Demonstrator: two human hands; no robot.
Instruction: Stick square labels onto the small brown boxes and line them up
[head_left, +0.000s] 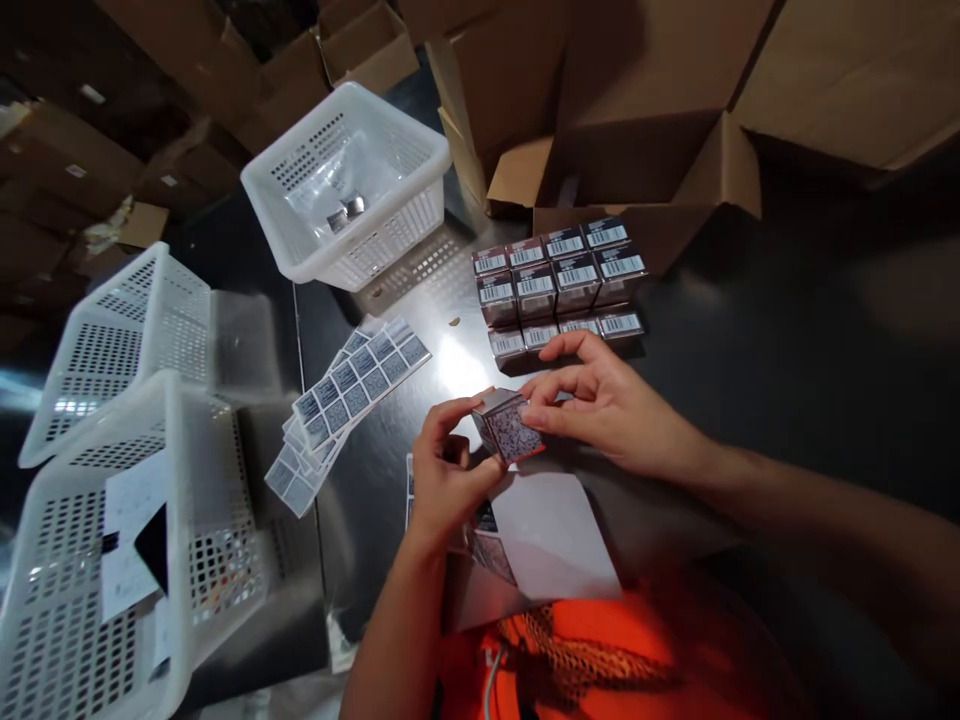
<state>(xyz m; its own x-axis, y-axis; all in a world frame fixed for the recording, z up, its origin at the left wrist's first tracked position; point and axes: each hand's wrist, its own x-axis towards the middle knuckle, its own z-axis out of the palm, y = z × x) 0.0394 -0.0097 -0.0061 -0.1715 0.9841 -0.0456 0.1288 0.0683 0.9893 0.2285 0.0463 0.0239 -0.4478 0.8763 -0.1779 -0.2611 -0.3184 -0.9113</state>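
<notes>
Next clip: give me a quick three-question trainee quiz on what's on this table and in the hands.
1. True or false: both hands hold the small box.
2. The sticker sheets lie: A) inside a basket, B) on the table left of the hands, C) on the stacked boxes.
3. What is printed on top of the stacked boxes?

Key
1. True: left hand and right hand grip it with their fingers.
2. B.
3. Barcode labels.
</notes>
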